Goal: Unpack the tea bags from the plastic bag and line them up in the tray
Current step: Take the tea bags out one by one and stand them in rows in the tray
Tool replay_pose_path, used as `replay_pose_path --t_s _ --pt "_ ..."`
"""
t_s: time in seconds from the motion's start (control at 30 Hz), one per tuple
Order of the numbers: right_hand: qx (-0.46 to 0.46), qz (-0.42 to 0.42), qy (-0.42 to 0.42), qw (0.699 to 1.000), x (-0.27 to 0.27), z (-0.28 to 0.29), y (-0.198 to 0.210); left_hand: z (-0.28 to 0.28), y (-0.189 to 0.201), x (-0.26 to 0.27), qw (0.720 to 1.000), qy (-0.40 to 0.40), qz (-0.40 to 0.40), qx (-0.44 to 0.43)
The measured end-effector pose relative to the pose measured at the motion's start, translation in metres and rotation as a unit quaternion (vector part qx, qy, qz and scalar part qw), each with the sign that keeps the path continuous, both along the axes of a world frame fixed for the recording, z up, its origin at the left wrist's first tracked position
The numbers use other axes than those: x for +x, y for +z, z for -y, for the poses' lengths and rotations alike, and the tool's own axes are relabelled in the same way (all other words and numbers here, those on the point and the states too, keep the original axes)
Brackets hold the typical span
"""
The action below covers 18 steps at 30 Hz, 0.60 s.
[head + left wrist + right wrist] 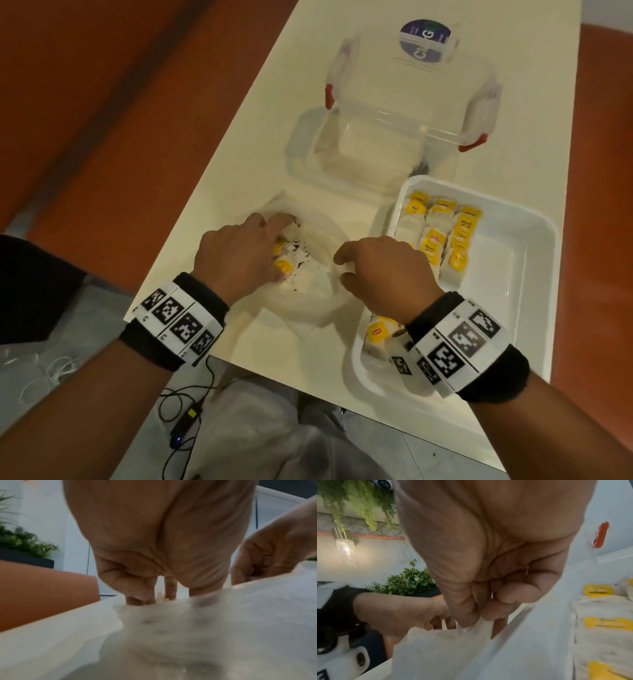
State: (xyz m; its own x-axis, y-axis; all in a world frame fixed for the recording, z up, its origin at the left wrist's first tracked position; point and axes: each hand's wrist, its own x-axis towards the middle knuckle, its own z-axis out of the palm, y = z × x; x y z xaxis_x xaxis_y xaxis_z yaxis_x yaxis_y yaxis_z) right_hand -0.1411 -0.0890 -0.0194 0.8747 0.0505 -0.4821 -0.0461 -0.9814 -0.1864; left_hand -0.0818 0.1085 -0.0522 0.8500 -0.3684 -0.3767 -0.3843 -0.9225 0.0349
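Note:
A clear plastic bag (308,298) lies crumpled on the white table, near the front edge. My left hand (274,240) reaches into it from the left. Its fingers curl round a few tea bags with yellow tags (283,265). My right hand (339,267) pinches the bag's right edge between thumb and fingers, which the right wrist view shows plainly (477,620). The white tray (496,291) stands just right of the bag. Several tea bags (442,236) lie in rows along its left side. A few more tea bags (376,334) sit at its near end, partly under my right wrist.
A clear storage box with red clips (387,147) stands behind the bag and tray, its lid with a blue label (424,36) beyond it. Dark tea crumbs (301,263) lie inside the bag. The table's front edge runs just under my wrists. Cables (185,421) trail on the floor.

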Motion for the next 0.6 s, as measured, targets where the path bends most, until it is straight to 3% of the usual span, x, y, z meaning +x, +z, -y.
replay_pose_path --t_s 0.27,0.6 --pt "0.022 -0.018 -0.024 0.999 -0.007 0.004 0.002 -0.001 -0.002 0.002 0.994 0.029 -0.048 -0.091" --pt "0.012 -0.013 -0.013 1.0 -0.012 0.004 -0.004 0.006 -0.006 -0.007 0.992 0.027 -0.048 -0.117"
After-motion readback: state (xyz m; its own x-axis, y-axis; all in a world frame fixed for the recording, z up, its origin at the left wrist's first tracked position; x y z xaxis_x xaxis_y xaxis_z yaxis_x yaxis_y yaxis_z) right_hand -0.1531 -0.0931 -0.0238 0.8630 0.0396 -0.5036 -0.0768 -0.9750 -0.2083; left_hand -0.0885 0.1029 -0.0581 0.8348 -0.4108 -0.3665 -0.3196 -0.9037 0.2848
